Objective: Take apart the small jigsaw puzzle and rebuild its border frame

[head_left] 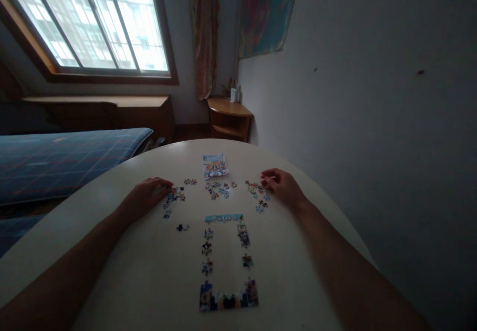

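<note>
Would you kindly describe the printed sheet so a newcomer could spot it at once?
Find the white table with the rounded far edge. Near that edge, just beyond the loose puzzle pieces, lies the printed sheet. It is colourful and roughly rectangular, far larger than any single piece.

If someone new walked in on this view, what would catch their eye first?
Probably the bright barred window at upper left, glaring against the dim room. Next, the partly laid jigsaw border on the white table, nearest the viewer, with loose puzzle pieces beyond it, between the left hand and right hand.
</note>
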